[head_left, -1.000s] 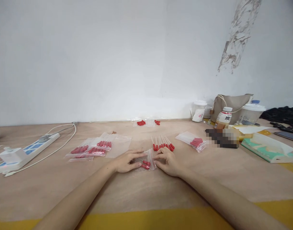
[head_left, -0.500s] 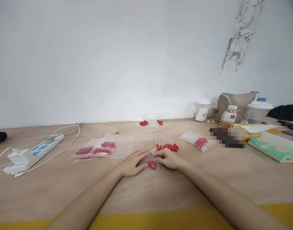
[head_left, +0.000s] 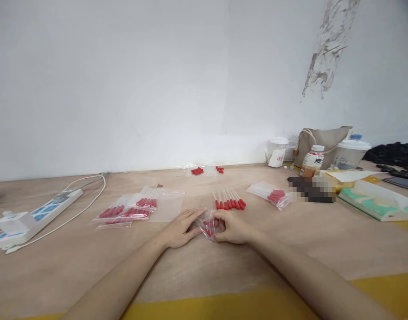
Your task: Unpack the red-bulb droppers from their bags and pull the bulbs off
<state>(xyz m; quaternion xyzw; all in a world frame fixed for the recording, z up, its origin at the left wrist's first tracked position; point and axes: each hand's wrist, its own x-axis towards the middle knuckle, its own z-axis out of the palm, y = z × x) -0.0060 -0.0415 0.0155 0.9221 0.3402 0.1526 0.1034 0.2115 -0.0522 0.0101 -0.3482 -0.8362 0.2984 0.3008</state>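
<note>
Head view: a small clear bag [head_left: 207, 226] with little red pieces inside is lying on the tabletop [head_left: 204, 271], close in front of the person and right between both hands. The right hand [head_left: 231, 226] is holding the bag's right end, and its grip is closing tight on the plastic with the fingers curling in. The left hand [head_left: 180, 229] is lying flat at 9 o'clock from the bag. Its grip is staying apart, with the fingers stretching out straight and the tips touching the bag's left edge.

Just past the bag, at 12 o'clock, a row of droppers [head_left: 229, 202] with red ends is lying side by side. At 10 o'clock, a pile of filled bags [head_left: 129, 210] is resting near the left hand. At 2 o'clock, one more filled bag [head_left: 270, 195] is lying alone. Far off at 12 o'clock, loose red pieces [head_left: 204, 170] are sitting by the wall.

Way out at 9 o'clock, a white power strip [head_left: 34, 212] is lying with its cord curling behind it. Out at 2 o'clock, a bottle [head_left: 311, 162], a white cup [head_left: 277, 152], a tan bag [head_left: 324, 142] and a round tub [head_left: 350, 153] are standing together. At 3 o'clock, a green pack [head_left: 374, 205] is lying flat.
</note>
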